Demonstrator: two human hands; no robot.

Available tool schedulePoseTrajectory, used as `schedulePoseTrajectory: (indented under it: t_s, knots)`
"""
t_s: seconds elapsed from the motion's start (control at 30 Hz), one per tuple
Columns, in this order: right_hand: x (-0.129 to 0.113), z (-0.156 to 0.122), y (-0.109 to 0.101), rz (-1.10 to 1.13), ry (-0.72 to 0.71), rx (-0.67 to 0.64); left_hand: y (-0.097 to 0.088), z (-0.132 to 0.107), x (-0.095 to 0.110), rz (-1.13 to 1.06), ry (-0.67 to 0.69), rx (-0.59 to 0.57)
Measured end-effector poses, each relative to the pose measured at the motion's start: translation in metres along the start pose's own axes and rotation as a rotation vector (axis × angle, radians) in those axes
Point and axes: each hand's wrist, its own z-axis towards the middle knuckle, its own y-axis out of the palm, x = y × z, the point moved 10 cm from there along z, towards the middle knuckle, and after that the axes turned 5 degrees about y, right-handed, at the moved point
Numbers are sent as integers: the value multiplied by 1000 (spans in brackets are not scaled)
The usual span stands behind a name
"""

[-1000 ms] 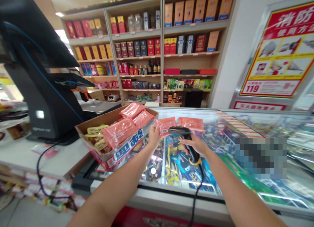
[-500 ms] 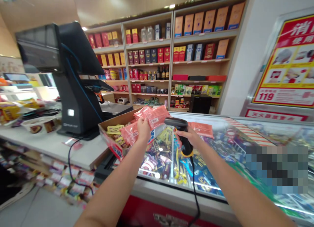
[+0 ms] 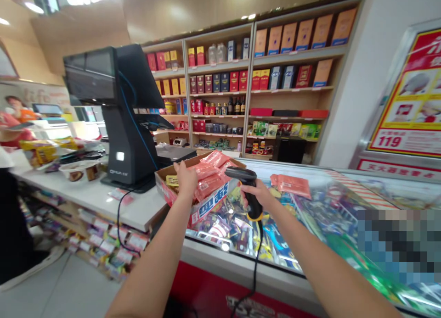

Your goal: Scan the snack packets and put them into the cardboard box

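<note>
My right hand (image 3: 255,194) is wrapped around the grip of a black barcode scanner (image 3: 241,173), held upright above the glass counter, its cable hanging down in front. My left hand (image 3: 186,179) is at the left part of an open cardboard box (image 3: 213,202); its fingers point down among the packets and are mostly hidden, so I cannot see what they hold. Pink plastic packets (image 3: 208,176) are piled in the box to the right of this hand. Yellow packets (image 3: 171,180) lie just left of it. More pink packets (image 3: 292,185) rest on the glass, right of the scanner.
A glass-topped display counter (image 3: 220,235) holds many wrapped goods. At left, a black checkout terminal (image 3: 120,139) stands on a white counter (image 3: 134,212), near a bowl (image 3: 81,171) and snack bags. Shelves of boxes (image 3: 220,81) line the back. A person (image 3: 20,114) is far left.
My left hand has let go of the pink packets, which now lie in the box, and has moved left toward the yellow ones. The scanner has shifted slightly left; the view has turned left.
</note>
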Motion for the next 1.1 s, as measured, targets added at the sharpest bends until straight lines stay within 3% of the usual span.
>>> schedulePoseTrajectory:
  t_s: [0.07,0.13,0.2,0.27,0.37,0.5,0.6,0.7,0.87,1.0,1.1]
  knots:
    - [4,-7,-17,24,4,48,8,-12,27,-5,80,-24]
    - [8,-15,-39,49,5,106,27,-30,57,-56,185,-91]
    - [12,-24,-65,68,5,176,60,-55,82,-111,283,-203]
    - [15,-33,-94,94,-4,247,103,-85,94,-146,328,-346]
    - [20,-44,-148,169,-23,382,178,-133,90,-144,282,-585]
    - [31,-63,-242,178,-46,743,268,-189,78,-78,189,-865]
    - [38,-66,-293,181,-27,829,317,-212,76,-49,128,-982]
    - [44,-64,-330,196,8,866,354,-220,73,-48,42,-1037]
    - [65,-47,-356,236,120,824,392,-226,56,-102,-83,-1067]
    - [85,-24,-350,242,205,724,402,-231,42,-52,-91,-1064]
    - [93,-7,-336,242,250,650,398,-228,31,26,-111,-1073]
